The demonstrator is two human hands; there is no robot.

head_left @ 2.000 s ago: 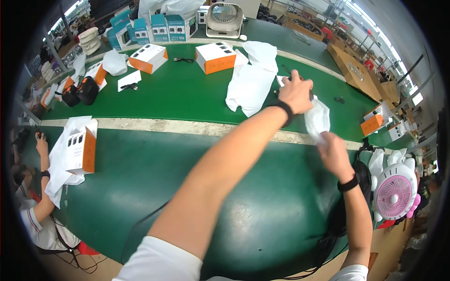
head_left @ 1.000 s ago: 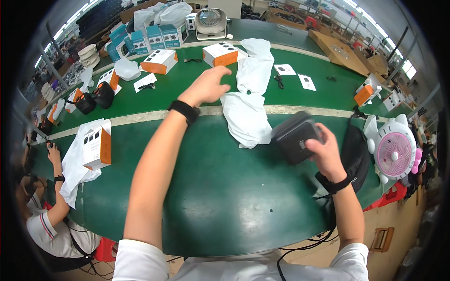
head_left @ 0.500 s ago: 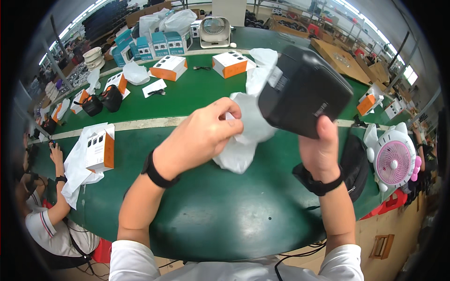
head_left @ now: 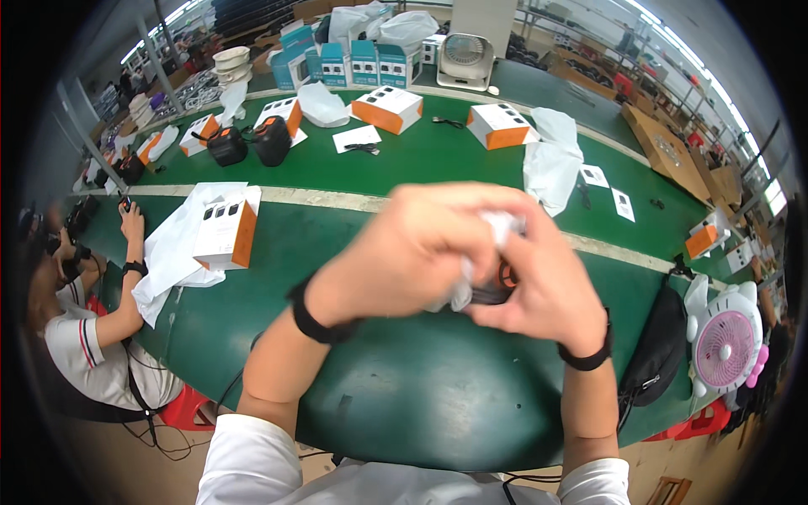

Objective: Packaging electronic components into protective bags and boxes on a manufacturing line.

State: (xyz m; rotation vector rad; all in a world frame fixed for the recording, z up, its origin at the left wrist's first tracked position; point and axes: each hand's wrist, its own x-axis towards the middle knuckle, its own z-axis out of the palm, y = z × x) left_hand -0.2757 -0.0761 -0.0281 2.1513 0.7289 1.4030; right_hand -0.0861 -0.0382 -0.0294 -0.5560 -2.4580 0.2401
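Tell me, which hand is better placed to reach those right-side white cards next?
Probably the right hand: nearer the white cards than the left hand, though both are occupied with white wrapping.

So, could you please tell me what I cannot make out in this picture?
In the head view:
Dark item: shape mostly hidden by the left hand and right hand.
White wrapping: extent hidden by both hands; the left one's grip is blurred.
Wooden frame: cut off by the lower edge.
Black thing on the right: too small to identify.
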